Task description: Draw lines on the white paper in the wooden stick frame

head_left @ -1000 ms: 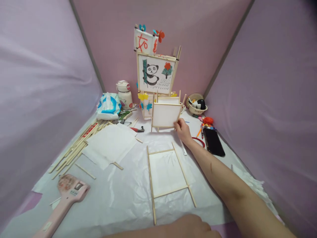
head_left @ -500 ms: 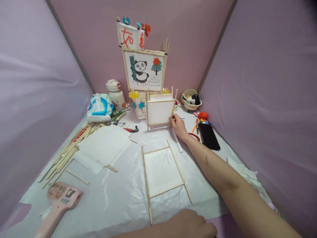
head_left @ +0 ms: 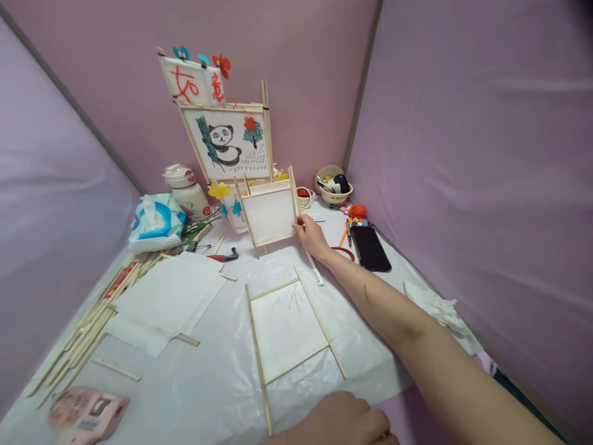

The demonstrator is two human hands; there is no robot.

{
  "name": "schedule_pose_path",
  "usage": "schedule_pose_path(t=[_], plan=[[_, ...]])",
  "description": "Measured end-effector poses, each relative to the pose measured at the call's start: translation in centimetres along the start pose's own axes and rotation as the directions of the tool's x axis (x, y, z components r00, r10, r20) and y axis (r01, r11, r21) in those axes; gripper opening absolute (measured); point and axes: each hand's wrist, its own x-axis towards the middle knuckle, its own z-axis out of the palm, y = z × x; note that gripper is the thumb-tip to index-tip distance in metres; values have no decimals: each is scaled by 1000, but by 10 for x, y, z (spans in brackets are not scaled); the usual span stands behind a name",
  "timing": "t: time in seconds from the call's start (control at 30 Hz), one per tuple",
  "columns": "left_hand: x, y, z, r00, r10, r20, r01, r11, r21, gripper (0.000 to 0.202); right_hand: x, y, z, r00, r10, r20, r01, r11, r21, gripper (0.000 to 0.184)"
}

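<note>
Right hand (head_left: pixel 311 235): we pinch the right stick of the upright paper frame (head_left: pixel 270 216), standing on the table (head_left: pixel 217 383) before the panda panel (head_left: pixel 230 145).
Left hand (head_left: pixel 340 421): rests near the flat frame (head_left: pixel 290 324); we cannot tell its grip.

right arm: stretched forward, fingers (head_left: pixel 301 224) curled | left hand (head_left: pixel 345 423): low, knuckles up, resting

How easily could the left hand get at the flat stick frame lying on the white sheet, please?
Probably easily: the left hand rests beside the near end of the flat stick frame, with only bare white sheet between them.
</note>
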Motion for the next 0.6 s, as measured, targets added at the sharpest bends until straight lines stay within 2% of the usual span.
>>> schedule_pose_path(t=[0.13,0.27,0.43,0.53,0.6], plan=[[1,-1,-1,999,-23,43,24,1000,-18,26,1,-1,-1,999,1,-39,0,1000,21,13],[-1,0,-2,997,-37,69,39,999,-23,26,9,-1,-11,993,37,-111,-32,998,46,16],[1,5,1,975,-197,104,203,978,-52,25,23,6,-35,970,138,-198,-126,989,75,19],[4,6,1,970,-221,103,227,973,-49,28,27,11,-41,959,221,-180,-207,974,91,19],[3,5,-2,975,-208,84,212,976,-48,28,26,12,-39,956,270,-116,-259,961,101,25]])
